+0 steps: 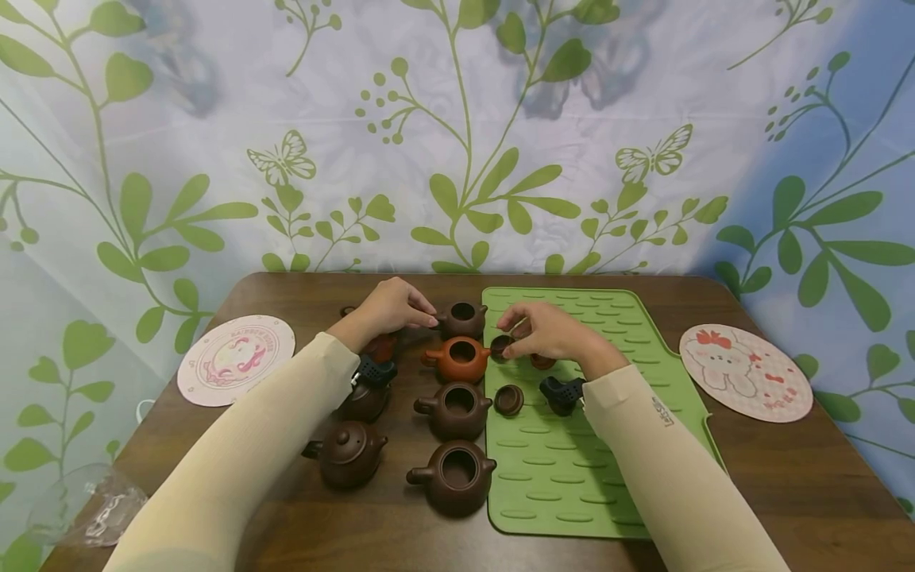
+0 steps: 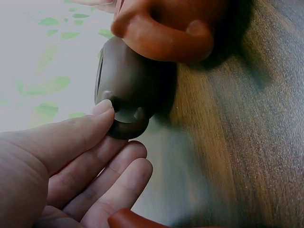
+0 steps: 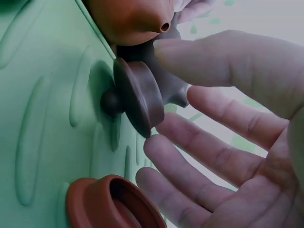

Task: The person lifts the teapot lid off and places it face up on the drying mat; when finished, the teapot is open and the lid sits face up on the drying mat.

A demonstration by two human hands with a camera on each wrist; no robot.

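teapot point(image 1: 463, 326) uncovered, handle point(image 2: 131, 131) in pinch of left hand point(image 1: 391, 307), right hand point(image 1: 550, 332) by lid point(image 3: 145, 95), fingers apart

Open teapots point(image 1: 452, 421): four, three brown and one orange. Lidded teapots point(image 1: 349, 457): one in full view; others nearby are partly covered, their number uncertain. Loose lids point(image 1: 508, 400): at least three, two brown and one orange. Green mats point(image 1: 536, 492): one. Round mats point(image 1: 236, 360) point(image 1: 747, 373): two. Hands point(image 1: 393, 306) point(image 1: 550, 330): two. Tables point(image 1: 343, 532): one.
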